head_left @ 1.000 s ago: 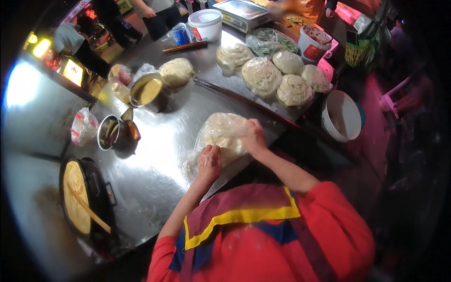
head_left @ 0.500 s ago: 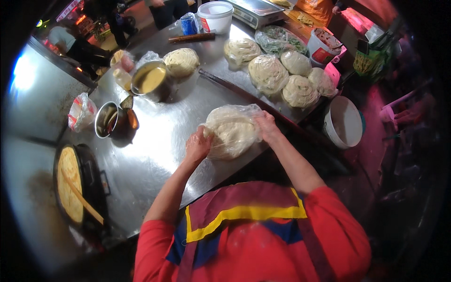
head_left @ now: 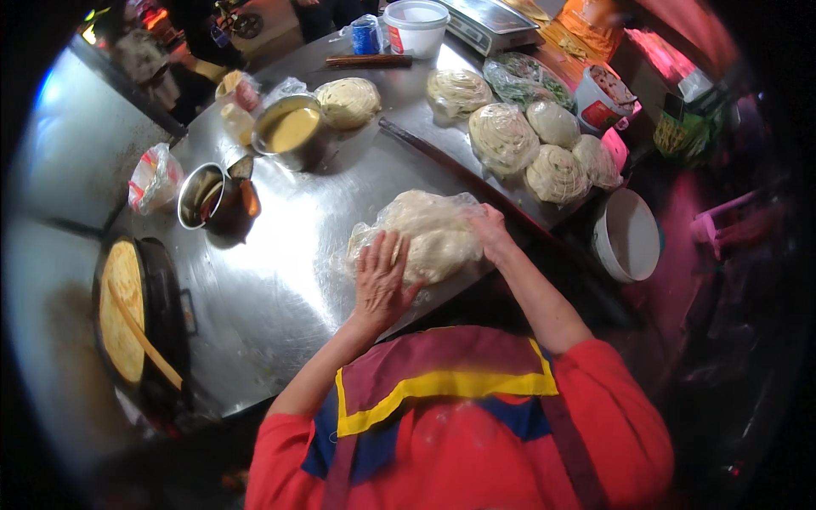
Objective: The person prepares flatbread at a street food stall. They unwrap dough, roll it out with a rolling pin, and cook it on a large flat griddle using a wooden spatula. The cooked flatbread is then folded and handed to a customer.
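A large pale lump of dough (head_left: 438, 234) in a clear plastic bag (head_left: 361, 242) lies near the table's front edge. My left hand (head_left: 381, 279) rests on its near left side, open, with the fingers stretched out over the plastic. At the right end my right hand (head_left: 490, 231) is closed on the bag's edge; its fingertips are partly hidden. Beyond the dough, a long dark wooden rod (head_left: 459, 174) lies slantwise across the metal table (head_left: 280, 331).
Several bagged dough rounds (head_left: 503, 138) sit at the far right, above a white bucket (head_left: 627, 235). Toward the left stand a pot of yellow liquid (head_left: 291, 132), a smaller metal pot (head_left: 204, 197) and a black pan (head_left: 166, 297) holding a flatbread (head_left: 123, 297) and wooden stick (head_left: 146, 336).
My left hand has let go of the bag's left edge and now lies flat on it. The bagged dough looks wider and more tilted. My right hand keeps its hold.
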Tool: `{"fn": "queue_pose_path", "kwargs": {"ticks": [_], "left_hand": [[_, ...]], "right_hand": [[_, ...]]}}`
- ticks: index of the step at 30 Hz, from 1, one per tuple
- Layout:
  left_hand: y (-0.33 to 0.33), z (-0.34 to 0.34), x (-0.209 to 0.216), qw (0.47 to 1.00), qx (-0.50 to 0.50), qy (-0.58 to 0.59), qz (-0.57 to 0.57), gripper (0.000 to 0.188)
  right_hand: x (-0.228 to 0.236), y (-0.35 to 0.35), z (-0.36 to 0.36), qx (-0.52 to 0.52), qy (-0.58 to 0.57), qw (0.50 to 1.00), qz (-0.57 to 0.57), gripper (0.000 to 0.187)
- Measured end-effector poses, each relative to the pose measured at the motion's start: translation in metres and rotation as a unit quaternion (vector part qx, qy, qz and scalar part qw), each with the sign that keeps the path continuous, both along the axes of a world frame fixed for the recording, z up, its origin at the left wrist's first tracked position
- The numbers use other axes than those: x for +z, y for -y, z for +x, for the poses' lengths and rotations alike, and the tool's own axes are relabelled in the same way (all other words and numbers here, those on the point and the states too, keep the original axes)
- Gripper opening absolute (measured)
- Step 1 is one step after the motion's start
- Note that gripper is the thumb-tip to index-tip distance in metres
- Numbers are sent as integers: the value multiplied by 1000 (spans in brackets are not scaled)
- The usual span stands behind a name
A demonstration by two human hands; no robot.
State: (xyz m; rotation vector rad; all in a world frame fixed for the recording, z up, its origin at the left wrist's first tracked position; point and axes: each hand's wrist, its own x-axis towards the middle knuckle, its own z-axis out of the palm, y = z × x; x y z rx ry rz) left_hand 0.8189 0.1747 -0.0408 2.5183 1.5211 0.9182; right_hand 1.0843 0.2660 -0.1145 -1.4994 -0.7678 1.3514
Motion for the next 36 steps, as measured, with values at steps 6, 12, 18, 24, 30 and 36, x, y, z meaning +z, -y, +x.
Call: {"fn": "queue_pose_path", "kwargs": {"ticks": [6, 12, 18, 24, 30, 36], "left_hand": [[-1, -12, -58, 978, -185, -89, 42, 34], [7, 6, -35, 943, -174, 94, -269, 20], [-55, 77, -94, 969, -15, 239, -60, 51], [-72, 31, -35, 470, -354, 770, -247, 40], [-69, -16, -25, -204, -489, 766, -365, 22], [-32, -66, -22, 49, -315, 872, -372, 27]], "right_hand": [[-22, -8, 16, -5, -48, 999, 1, 23], [-34, -17, 19, 71, 118, 990, 5, 22], [4, -26, 4, -13, -87, 995, -37, 29], [158, -16, -121, 139, -190, 962, -141, 35], [191, 12, -208, 274, -496, 812, -139, 38], [160, 2, -129, 308, -647, 685, -130, 32]]}}
